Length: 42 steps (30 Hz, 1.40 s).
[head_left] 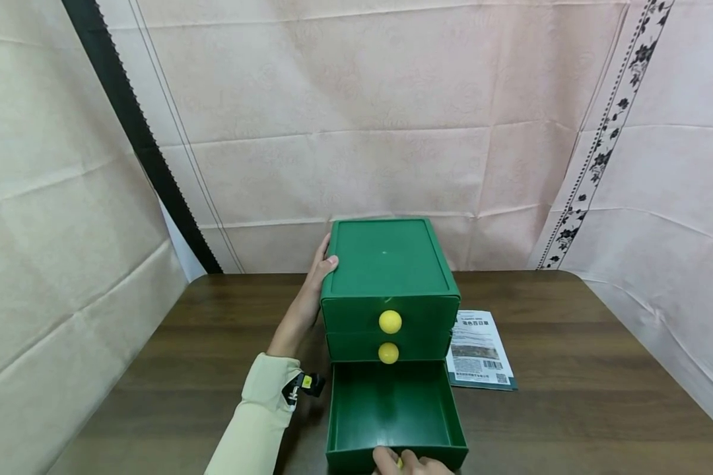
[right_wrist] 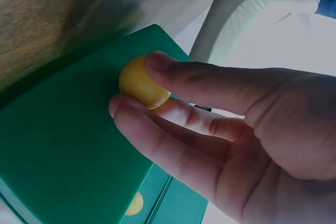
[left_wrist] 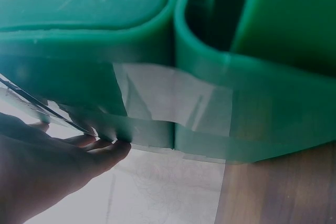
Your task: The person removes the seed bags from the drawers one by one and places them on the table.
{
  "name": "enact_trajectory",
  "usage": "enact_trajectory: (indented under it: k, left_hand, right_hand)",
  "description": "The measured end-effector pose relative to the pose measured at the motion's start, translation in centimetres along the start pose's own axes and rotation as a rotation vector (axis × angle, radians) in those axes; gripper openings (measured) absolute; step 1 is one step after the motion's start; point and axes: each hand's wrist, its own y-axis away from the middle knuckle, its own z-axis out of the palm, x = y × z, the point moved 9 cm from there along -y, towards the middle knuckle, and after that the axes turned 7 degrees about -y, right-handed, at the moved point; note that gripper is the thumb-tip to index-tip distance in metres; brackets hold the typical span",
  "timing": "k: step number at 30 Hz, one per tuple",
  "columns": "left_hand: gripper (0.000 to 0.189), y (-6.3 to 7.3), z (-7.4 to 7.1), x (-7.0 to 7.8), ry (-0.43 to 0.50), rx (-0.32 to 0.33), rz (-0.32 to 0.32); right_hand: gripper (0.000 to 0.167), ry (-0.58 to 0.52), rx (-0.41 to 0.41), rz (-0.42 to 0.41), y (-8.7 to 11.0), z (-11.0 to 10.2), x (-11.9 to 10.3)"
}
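A green drawer box (head_left: pixel 386 257) with yellow knobs stands on the table. Its bottom drawer (head_left: pixel 392 415) is pulled out toward me, with nothing visible inside. The two upper drawers, with a top knob (head_left: pixel 389 321) and a middle knob (head_left: pixel 388 353), are closed. My left hand (head_left: pixel 309 290) rests against the box's left side, fingers extended; the left wrist view shows those fingertips (left_wrist: pixel 119 150) touching the green side. With thumb and fingers, my right hand (right_wrist: pixel 210 129) pinches the bottom drawer's yellow knob (right_wrist: pixel 144 83). In the head view, the lower frame edge cuts off part of this hand.
A white and teal printed packet (head_left: pixel 478 353) lies flat on the wooden table (head_left: pixel 570 369), just right of the box. Pale cloth (head_left: pixel 362 99) hangs behind the table and along its sides. Clear tape (left_wrist: pixel 152 90) shows on the box in the left wrist view.
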Motion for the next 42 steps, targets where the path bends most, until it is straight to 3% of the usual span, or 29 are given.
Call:
enact_trajectory:
  k: [3,6,10,13,20,27,33,42]
  left_hand:
    - [0.078,0.0,0.0,0.0,-0.004,0.0,-0.005]
    - [0.079,0.0,0.0,0.1,-0.009,0.002,-0.004]
    - [0.079,0.0,0.0,0.1,-0.01,0.002,0.003]
    - [0.079,0.0,0.0,0.0,-0.009,-0.001,0.005]
    - [0.082,-0.1,0.2,0.0,-0.004,-0.012,0.024]
    - [0.081,0.0,0.0,0.2,-0.007,-0.005,0.019]
    - [0.079,0.0,0.0,0.1,-0.007,0.0,0.01]
    - [0.082,-0.3,0.0,0.0,0.002,0.003,0.006]
  right_hand:
    - [0.032,-0.128,-0.123,-0.001,-0.2,0.2,0.5]
    - [0.028,-0.234,-0.238,-0.058,-0.3,0.4,0.7]
    - [0.027,-0.217,-0.316,-0.207,-0.5,0.3,0.5]
    - [0.026,-0.167,-0.358,-0.258,-0.6,0.4,0.6]
    - [0.023,-0.229,-0.636,-0.141,-0.7,2.3,1.9]
    - [0.02,-0.195,-0.578,-0.203,-0.9,2.8,2.5]
    - [0.024,-0.272,-0.61,-0.177,0.0,4.7,3.8]
    - [0.024,-0.248,-0.608,-0.198,-0.5,4.5,4.1]
